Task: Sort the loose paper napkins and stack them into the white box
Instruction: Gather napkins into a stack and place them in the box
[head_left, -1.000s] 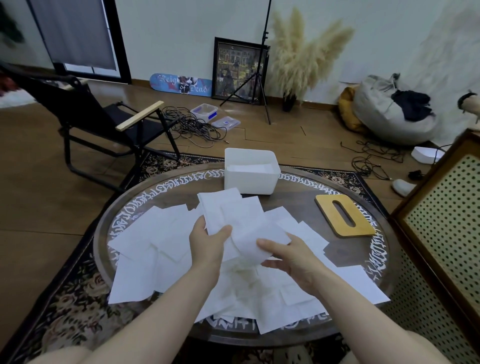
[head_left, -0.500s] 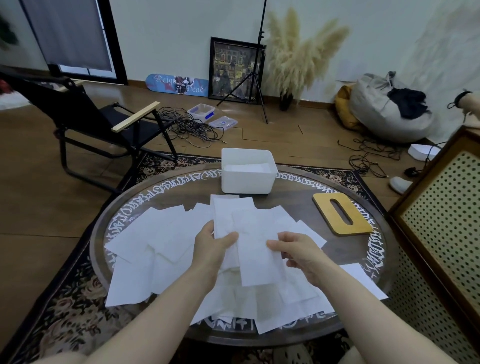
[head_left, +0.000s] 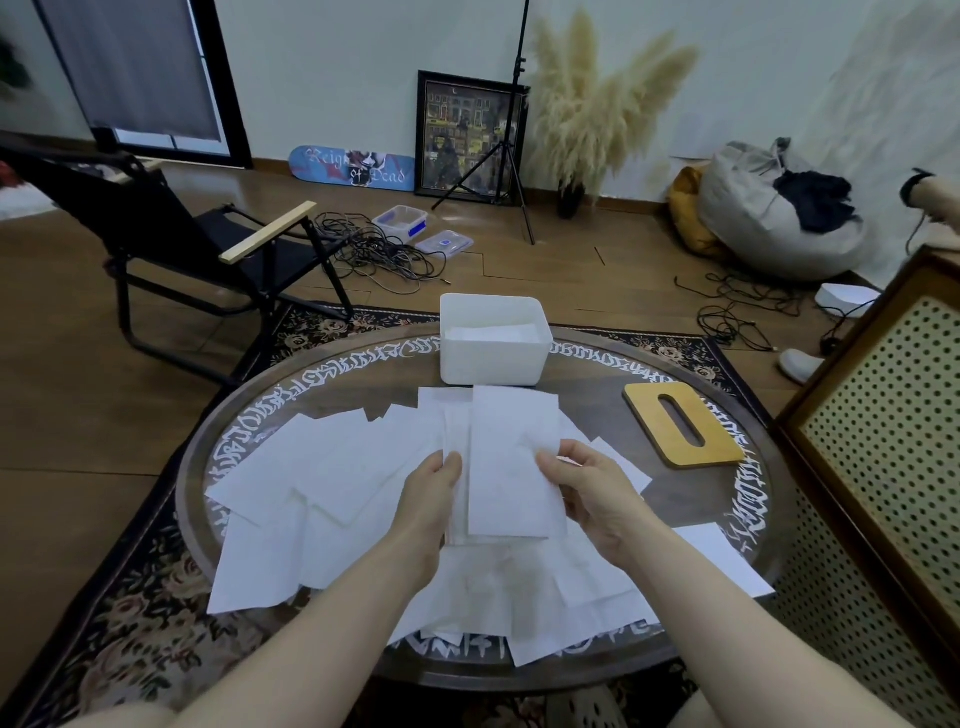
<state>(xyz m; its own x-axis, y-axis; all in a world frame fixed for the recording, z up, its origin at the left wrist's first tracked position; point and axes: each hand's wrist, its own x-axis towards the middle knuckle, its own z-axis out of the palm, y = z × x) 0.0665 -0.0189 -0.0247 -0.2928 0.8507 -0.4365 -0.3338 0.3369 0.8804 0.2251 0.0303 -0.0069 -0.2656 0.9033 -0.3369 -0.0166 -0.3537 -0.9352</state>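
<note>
Both hands grip one napkin stack (head_left: 506, 462) above tabletop (head_left: 597, 415).
Left hand (head_left: 431, 488), right hand (head_left: 587, 483) pinch its sides; white box (head_left: 493, 358) holds napkins.

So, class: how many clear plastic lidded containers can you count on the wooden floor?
2: one clear plastic container beside the black cables, the flatter second container just right of it. None seem hidden.

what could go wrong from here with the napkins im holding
1. The small stack of napkins is held only at its side edges by the left hand and right hand, and its layers look uneven, so sheets may slip out on the way to the white box.
2. Loose napkins overhang the near rim of the table; a forearm could sweep them onto the rug.
</note>
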